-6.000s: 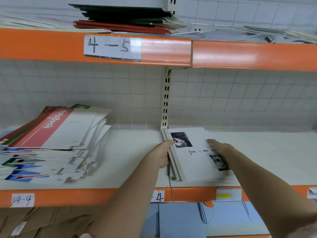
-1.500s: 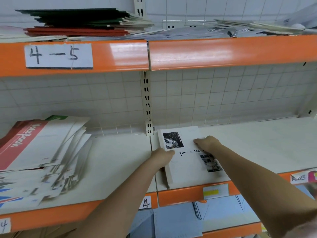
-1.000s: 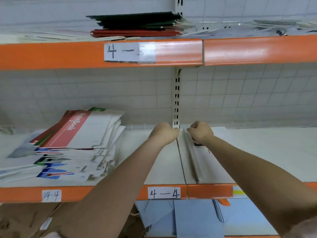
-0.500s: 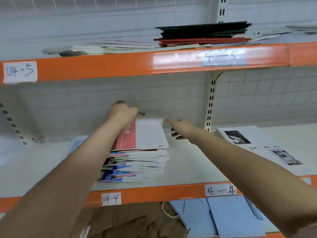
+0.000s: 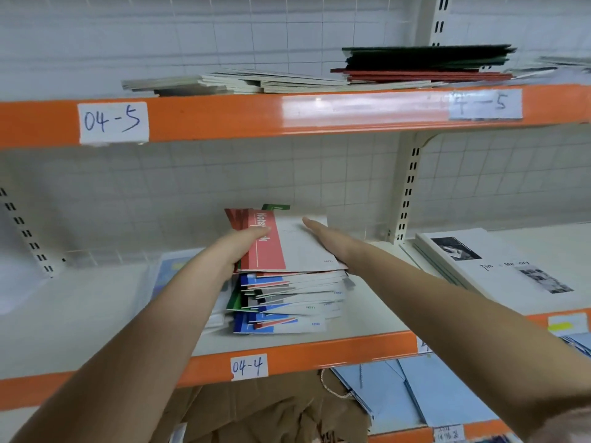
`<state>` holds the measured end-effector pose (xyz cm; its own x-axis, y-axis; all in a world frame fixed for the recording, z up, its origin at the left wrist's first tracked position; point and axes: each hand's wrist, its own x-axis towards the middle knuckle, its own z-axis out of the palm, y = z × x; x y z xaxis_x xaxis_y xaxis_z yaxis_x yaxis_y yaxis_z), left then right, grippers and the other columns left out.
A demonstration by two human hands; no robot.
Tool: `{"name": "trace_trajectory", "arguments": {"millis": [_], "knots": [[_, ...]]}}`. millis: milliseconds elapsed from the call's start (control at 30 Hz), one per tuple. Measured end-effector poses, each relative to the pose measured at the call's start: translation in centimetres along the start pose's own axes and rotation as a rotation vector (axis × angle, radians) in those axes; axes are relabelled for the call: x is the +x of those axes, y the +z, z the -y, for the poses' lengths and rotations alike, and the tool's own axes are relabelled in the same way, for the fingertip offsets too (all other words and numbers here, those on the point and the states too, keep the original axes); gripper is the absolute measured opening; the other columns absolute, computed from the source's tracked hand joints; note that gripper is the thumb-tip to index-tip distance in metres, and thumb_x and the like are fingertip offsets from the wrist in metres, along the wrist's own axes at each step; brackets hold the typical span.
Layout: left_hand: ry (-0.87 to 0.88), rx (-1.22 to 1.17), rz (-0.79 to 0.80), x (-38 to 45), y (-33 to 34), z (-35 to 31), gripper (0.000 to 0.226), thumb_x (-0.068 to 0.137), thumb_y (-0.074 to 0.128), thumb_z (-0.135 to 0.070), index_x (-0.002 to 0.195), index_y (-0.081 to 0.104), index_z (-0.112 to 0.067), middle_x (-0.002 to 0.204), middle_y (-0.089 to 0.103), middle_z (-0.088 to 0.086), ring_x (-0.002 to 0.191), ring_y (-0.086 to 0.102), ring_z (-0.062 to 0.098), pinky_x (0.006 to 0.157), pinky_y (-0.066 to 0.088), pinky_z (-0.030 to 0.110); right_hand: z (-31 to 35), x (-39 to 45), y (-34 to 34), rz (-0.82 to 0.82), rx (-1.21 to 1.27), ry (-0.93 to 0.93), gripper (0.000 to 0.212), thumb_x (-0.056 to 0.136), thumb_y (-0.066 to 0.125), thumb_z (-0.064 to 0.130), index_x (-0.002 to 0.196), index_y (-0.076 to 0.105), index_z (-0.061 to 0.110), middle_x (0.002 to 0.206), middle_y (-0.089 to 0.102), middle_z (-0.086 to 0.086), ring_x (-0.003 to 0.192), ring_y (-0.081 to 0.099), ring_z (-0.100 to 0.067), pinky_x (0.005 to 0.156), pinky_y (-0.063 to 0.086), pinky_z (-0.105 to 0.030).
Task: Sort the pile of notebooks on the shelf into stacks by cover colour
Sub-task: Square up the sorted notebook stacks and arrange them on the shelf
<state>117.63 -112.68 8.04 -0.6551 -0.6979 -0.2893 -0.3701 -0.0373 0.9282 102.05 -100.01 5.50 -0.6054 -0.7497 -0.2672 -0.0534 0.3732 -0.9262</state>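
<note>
Left hand (image 5: 246, 241) pinches the pile's (image 5: 287, 289) red notebook (image 5: 281, 247), right hand (image 5: 326, 238) flat on it: thin, floppy, slippery, so grip by the spine.

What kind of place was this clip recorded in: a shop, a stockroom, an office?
Probably a stockroom or shop storage aisle. Orange-edged metal shelving carries handwritten bay labels such as "04-4", and stationery lies in bulk: the mixed notebook pile, blue folders on the shelf below.

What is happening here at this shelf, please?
A person is working at a mixed pile of notebooks on the shelf. The left hand grips the top red and white notebook; the right hand lies flat on it. A white stack sits apart, to the right.
</note>
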Motion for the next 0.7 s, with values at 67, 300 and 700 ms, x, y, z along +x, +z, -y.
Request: {"name": "trace_trajectory", "arguments": {"millis": [67, 300, 700], "knots": [[0.050, -0.034, -0.053, 0.1, -0.2, 0.2, 0.026, 0.088, 0.066, -0.026, 0.106, 0.059, -0.009, 0.073, 0.072, 0.005, 0.063, 0.067, 0.018, 0.054, 0.049, 0.025, 0.1, 0.0, 0.3, -0.020, 0.000, -0.029, 0.057, 0.075, 0.055, 0.071, 0.097, 0.070, 0.020, 0.076, 0.075, 0.000, 0.066, 0.070, -0.017, 0.068, 0.051, -0.025], [0.172, -0.109, -0.150, 0.4, -0.9, -1.8, 0.036, 0.086, 0.066, -0.014, 0.119, 0.054, -0.006, 0.086, 0.070, 0.011, 0.070, 0.068, 0.024, 0.060, 0.054, 0.031, 0.9, 0.4, 0.4, 0.010, 0.168, -0.159, 0.038, 0.079, 0.067, 0.047, 0.101, 0.063, 0.017, 0.075, 0.071, -0.003, 0.057, 0.063, -0.021, 0.052, 0.047, -0.023], [0.268, -0.183, -0.173, -0.2, 8.8, -5.9, 0.051, 0.085, 0.069, -0.029, 0.127, 0.046, -0.014, 0.097, 0.068, 0.010, 0.072, 0.069, 0.021, 0.054, 0.055, 0.028, 0.1, 0.1, -9.4, 0.022, 0.448, -0.297, 0.053, 0.083, 0.070, 0.025, 0.130, 0.047, 0.015, 0.107, 0.071, -0.008, 0.087, 0.072, -0.024, 0.064, 0.056, -0.031]]}}
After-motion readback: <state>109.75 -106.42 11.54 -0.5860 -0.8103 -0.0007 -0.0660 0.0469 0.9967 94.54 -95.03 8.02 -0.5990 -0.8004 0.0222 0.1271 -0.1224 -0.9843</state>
